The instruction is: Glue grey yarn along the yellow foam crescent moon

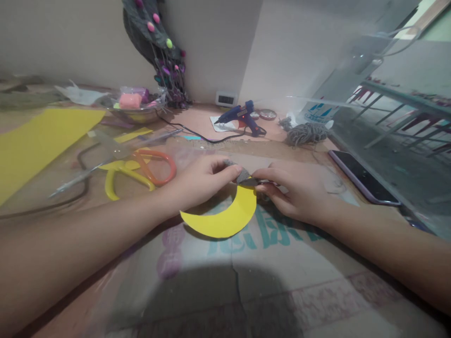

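A yellow paper crescent [225, 224] lies curved between my hands, its lower tip pointing left. Grey yarn [244, 174] covers its upper end in a band. My left hand [202, 180] is closed on that covered end, thumb on top. With thumb and fingertips pressed together, my right hand [298, 188] pinches the grey yarn at the crescent's right edge. A thin strand trails by the right hand toward a grey yarn bundle [306, 134] behind it. How much yarn lies under my fingers is hidden.
Scissors [165, 176] with orange and yellow handles lie open at left, near a yellow sheet [45, 141]. Farther back are a blue glue gun [243, 117], its cord, and a bowl [136, 112]. A phone [364, 178] lies right. A grey crescent with pompoms [150, 35] leans against the wall.
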`<state>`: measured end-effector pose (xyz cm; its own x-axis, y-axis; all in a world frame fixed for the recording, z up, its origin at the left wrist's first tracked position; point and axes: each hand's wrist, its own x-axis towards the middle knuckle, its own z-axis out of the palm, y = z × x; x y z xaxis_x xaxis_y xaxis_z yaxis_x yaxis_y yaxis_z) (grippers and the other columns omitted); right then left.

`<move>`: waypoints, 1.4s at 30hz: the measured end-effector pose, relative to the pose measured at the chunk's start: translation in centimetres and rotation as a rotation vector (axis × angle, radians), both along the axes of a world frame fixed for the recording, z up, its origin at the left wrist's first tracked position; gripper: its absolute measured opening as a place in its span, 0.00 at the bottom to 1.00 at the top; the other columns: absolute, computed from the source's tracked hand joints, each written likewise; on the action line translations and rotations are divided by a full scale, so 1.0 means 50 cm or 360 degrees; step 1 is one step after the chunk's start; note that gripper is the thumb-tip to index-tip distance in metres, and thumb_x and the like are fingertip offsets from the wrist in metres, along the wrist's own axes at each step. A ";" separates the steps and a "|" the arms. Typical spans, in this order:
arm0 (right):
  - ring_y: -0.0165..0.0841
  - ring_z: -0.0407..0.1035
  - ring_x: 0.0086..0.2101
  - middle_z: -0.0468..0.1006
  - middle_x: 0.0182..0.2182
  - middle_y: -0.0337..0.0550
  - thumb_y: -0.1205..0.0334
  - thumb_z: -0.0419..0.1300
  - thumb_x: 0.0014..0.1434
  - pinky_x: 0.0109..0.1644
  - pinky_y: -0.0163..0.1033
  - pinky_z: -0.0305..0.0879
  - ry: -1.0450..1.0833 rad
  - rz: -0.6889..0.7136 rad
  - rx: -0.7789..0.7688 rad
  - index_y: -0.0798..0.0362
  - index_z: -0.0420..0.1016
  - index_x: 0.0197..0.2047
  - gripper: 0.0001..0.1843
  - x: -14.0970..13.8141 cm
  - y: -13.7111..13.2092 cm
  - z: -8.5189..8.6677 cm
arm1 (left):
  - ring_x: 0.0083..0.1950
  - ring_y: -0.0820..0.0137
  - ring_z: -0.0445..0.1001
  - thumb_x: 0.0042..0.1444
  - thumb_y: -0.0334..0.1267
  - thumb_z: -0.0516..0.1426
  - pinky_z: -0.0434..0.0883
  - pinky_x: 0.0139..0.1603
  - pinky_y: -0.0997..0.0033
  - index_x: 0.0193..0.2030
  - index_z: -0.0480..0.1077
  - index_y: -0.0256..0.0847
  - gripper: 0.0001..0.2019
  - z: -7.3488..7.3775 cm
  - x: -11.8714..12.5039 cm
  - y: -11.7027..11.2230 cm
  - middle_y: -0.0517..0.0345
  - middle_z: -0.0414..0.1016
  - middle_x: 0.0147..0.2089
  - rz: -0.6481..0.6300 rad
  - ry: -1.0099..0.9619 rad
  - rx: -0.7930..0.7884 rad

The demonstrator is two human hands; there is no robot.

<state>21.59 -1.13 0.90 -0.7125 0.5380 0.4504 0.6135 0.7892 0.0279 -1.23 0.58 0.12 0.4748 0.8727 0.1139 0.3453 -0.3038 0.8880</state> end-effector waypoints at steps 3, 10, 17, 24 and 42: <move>0.33 0.66 0.29 0.75 0.29 0.43 0.59 0.52 0.67 0.32 0.37 0.55 -0.0019 -0.0007 0.0015 0.54 0.74 0.46 0.12 0.000 0.001 -0.001 | 0.25 0.74 0.66 0.61 0.47 0.52 0.61 0.28 0.74 0.27 0.68 0.39 0.16 0.000 0.001 0.000 0.64 0.69 0.22 0.0001 -0.0003 -0.0027; 0.33 0.64 0.29 0.75 0.29 0.43 0.60 0.51 0.68 0.31 0.38 0.52 -0.0075 0.0016 0.0106 0.55 0.74 0.46 0.13 -0.005 0.002 -0.002 | 0.24 0.75 0.65 0.61 0.46 0.53 0.62 0.28 0.74 0.27 0.68 0.39 0.16 0.002 0.001 0.002 0.65 0.68 0.21 -0.0026 -0.0033 -0.0095; 0.33 0.64 0.28 0.75 0.28 0.43 0.61 0.53 0.68 0.31 0.38 0.52 -0.0045 0.0033 0.0107 0.57 0.75 0.46 0.12 -0.004 0.001 -0.003 | 0.25 0.74 0.65 0.61 0.46 0.52 0.61 0.28 0.74 0.26 0.68 0.39 0.16 0.003 0.000 0.002 0.64 0.69 0.22 -0.0020 0.0020 -0.0062; 0.32 0.64 0.28 0.75 0.28 0.43 0.63 0.53 0.68 0.31 0.38 0.52 -0.0069 0.0036 0.0159 0.57 0.76 0.45 0.12 -0.007 0.002 -0.002 | 0.25 0.74 0.65 0.61 0.47 0.52 0.60 0.28 0.74 0.27 0.67 0.39 0.16 -0.001 0.000 0.005 0.64 0.69 0.22 -0.0025 0.0009 -0.0078; 0.32 0.64 0.27 0.74 0.29 0.42 0.61 0.52 0.67 0.32 0.37 0.55 -0.0017 0.0033 0.0016 0.57 0.74 0.46 0.12 -0.002 -0.002 0.003 | 0.27 0.74 0.66 0.61 0.46 0.52 0.60 0.29 0.74 0.26 0.68 0.39 0.16 -0.006 0.000 0.004 0.64 0.68 0.23 0.0000 0.0021 0.0007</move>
